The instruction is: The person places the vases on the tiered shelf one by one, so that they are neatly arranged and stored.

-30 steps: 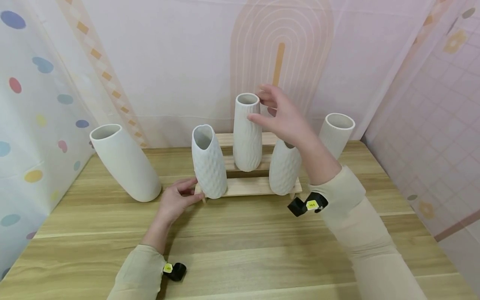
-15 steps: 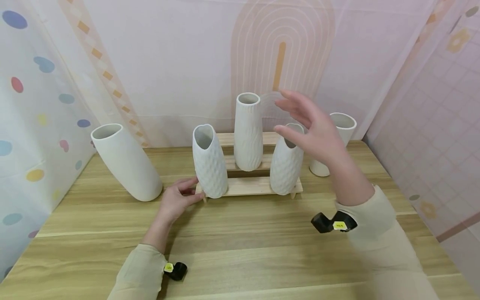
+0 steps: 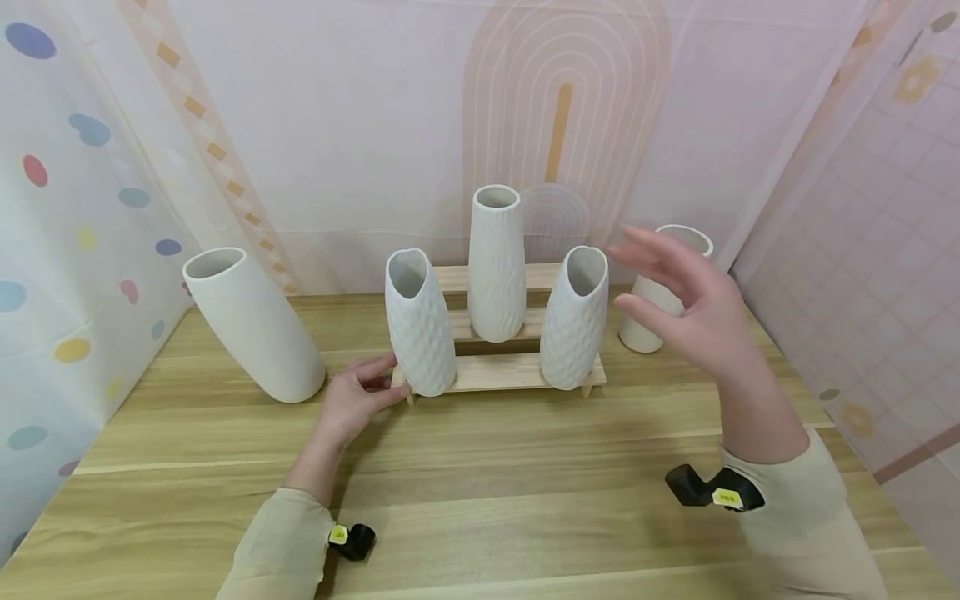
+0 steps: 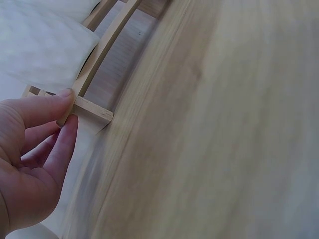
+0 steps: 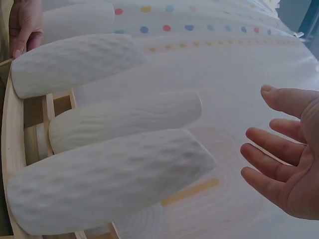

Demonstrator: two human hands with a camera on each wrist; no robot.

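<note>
A tiered wooden rack [image 3: 495, 372] carries three white vases. Two dimpled ones, the left vase [image 3: 422, 333] and the right vase [image 3: 573, 329], stand at the ends of the front tier. Between them, higher up, is a vase with wavy ridges [image 3: 497, 267]. My left hand [image 3: 354, 400] pinches the rack's front left end between thumb and fingers, as the left wrist view shows at the wooden slat [image 4: 104, 52]. My right hand [image 3: 686, 304] is in the air right of the rack, fingers spread and holding nothing, partly covering a white vase [image 3: 641, 325] behind it.
A smooth white vase [image 3: 258, 333] stands on the wooden table [image 3: 480, 517] left of the rack. The partly covered vase stands on the table at the back right. Patterned cloth [image 3: 337, 125] hangs behind and along both sides.
My right hand has moved away from the ridged middle vase, to the right and lower, and now overlaps the back right vase. The left hand keeps its place on the rack.
</note>
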